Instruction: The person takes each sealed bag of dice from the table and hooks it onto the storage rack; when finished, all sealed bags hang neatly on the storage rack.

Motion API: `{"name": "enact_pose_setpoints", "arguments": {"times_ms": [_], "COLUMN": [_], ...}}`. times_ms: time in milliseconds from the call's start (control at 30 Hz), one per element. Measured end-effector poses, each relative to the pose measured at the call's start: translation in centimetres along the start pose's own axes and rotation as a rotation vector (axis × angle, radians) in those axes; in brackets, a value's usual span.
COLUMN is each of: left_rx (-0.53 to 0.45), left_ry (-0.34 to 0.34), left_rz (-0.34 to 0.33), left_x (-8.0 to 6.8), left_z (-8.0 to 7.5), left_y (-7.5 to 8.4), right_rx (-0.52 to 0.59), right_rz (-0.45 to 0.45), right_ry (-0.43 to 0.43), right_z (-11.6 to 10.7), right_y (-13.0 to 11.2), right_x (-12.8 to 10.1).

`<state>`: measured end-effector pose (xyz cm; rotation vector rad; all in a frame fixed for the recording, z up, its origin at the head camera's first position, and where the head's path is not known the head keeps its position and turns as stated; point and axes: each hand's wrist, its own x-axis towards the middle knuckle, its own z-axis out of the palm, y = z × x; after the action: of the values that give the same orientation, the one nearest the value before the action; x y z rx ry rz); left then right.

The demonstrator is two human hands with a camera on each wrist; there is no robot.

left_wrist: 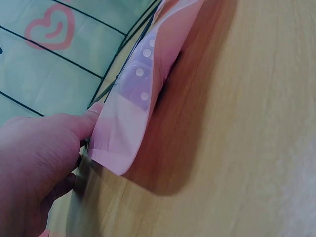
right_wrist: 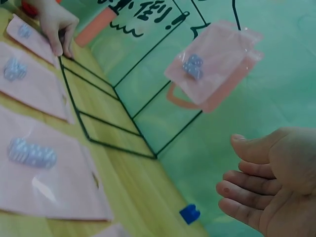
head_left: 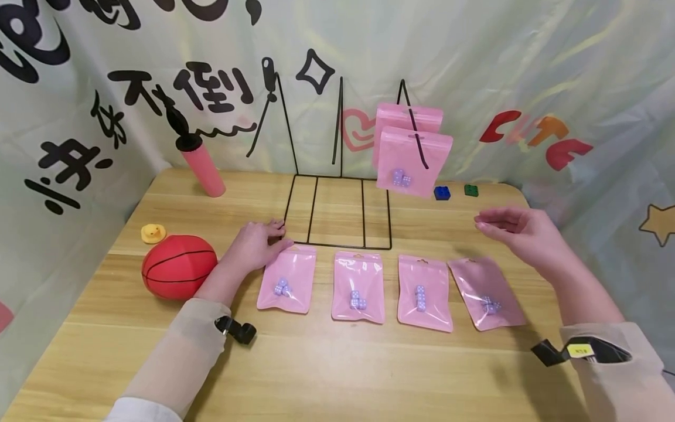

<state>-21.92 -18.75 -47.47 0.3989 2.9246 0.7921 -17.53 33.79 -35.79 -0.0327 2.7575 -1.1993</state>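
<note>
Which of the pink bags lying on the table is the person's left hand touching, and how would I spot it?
Start at the black wire rack on the wooden table. Four pink bags of dice lie in a row before it. Take the leftmost bag, nearest the red ball: only it has the left hand at its top corner.

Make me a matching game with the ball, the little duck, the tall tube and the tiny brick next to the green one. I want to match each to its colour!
Things:
1. ball
2. little duck
3. tall tube
4. tiny brick beside the green brick

Colours:
A. yellow
B. blue
C. red with black lines
D. pink with a black top

Pairs: 1-C, 2-A, 3-D, 4-B
</note>
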Motion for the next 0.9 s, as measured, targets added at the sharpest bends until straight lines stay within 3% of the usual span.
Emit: {"name": "enact_pose_setpoints", "arguments": {"times_ms": [667,900], "left_rx": [-0.007,-0.006], "left_ry": [0.003,0.000], "left_rz": [0.003,-0.010], "left_x": [0.1,0.1], "left_z": [0.0,0.1], "left_y": [0.0,-0.1], "right_rx": [-0.146,-0.192], "right_rz": [0.039,0.105], "right_ry": [-0.059,-0.084], "right_z": [-0.2,0.3], "right_y": [6.8,9.0], "right_x": [-2.9,-3.4]}}
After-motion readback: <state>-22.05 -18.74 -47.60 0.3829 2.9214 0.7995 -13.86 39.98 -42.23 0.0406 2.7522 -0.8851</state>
